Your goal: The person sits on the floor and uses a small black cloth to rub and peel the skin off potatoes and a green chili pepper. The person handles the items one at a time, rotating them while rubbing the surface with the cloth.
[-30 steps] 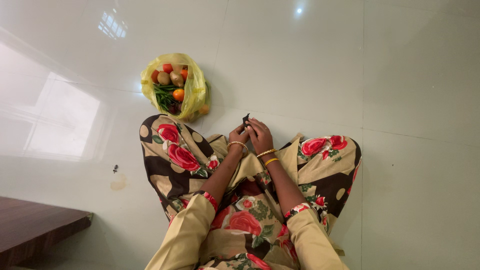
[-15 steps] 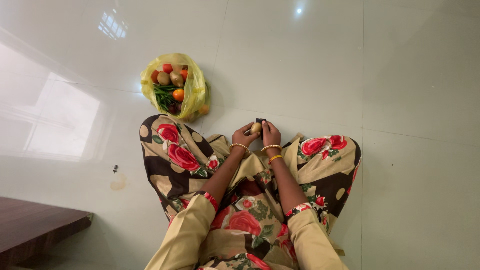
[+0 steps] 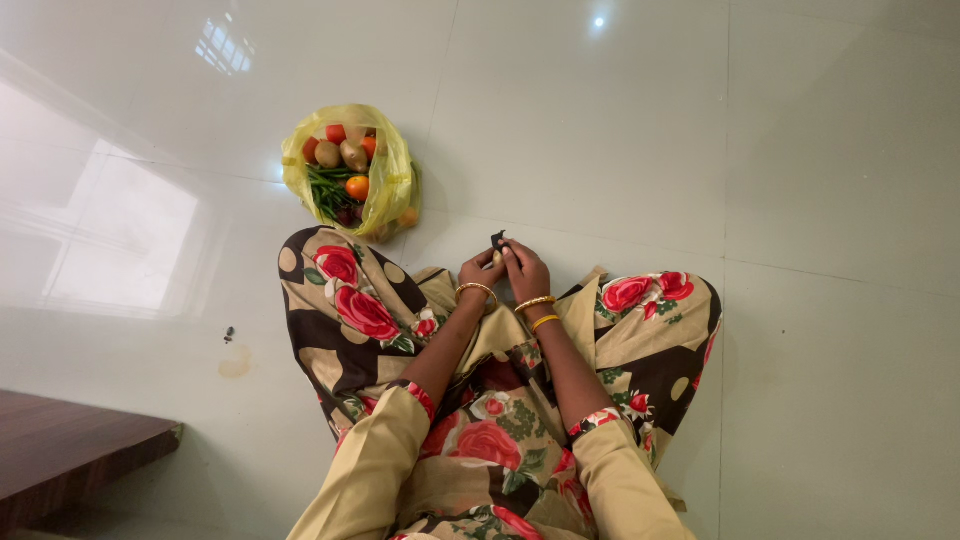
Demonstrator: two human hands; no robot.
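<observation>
Two hands, the left hand (image 3: 481, 272) and right hand (image 3: 525, 270), close their grip together on a small dark object (image 3: 497, 240); a yellow bag (image 3: 385, 180) of vegetables lies near on the floor (image 3: 820, 150).

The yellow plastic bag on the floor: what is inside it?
The yellow bag lies open, showing red tomatoes, brownish potatoes, an orange fruit and green beans. Whatever sits beneath these, deeper in the bag, is covered.
</observation>
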